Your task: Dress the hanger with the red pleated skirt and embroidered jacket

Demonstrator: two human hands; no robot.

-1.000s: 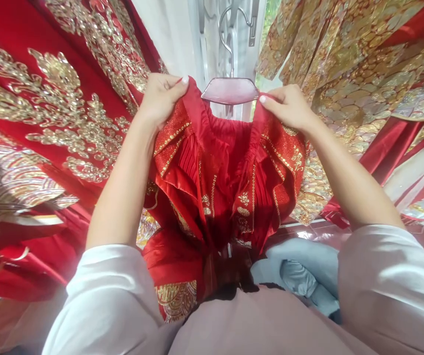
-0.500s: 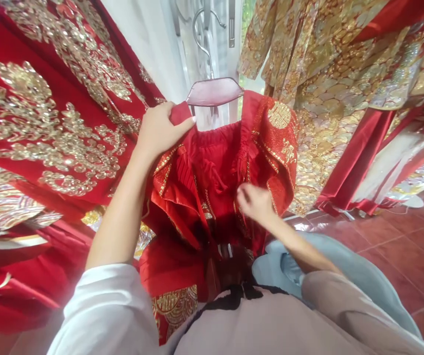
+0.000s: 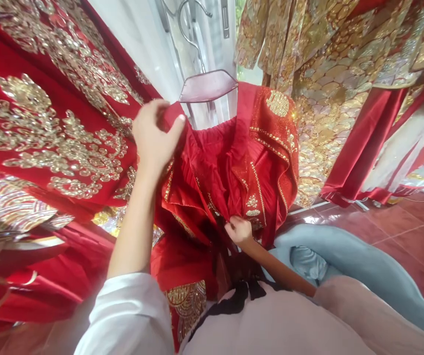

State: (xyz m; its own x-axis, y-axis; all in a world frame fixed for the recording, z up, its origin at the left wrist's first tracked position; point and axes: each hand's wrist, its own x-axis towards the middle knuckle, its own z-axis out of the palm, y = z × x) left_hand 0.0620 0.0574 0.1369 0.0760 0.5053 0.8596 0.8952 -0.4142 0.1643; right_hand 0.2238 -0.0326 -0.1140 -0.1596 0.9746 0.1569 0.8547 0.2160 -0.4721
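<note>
A red jacket point(image 3: 273, 143) with gold beaded edging and a round gold emblem hangs on a hanger point(image 3: 209, 86) with a metal hook. Inside it sits a red inner garment point(image 3: 213, 145) with a gathered neckline. My left hand point(image 3: 154, 140) grips the jacket's left shoulder near the hanger's end, thumb on the front, the other fingers behind. Lower down at the front, my right hand point(image 3: 239, 231) is closed on the red inner garment and pulls its cloth into folds. Whether it also holds the thin ties is hidden.
Red gowns with silver-gold sequins point(image 3: 67, 143) hang close on the left. Gold patterned garments point(image 3: 319, 113) hang on the right. A pale blue chair point(image 3: 360, 256) stands at lower right on red floor tiles point(image 3: 415, 246). A white door frame point(image 3: 226, 44) lies behind the hanger.
My right hand has moved down and slightly left, and now draws the red inner cloth taut. The ties seen hanging at the front no longer show. My left hand stays at the shoulder.
</note>
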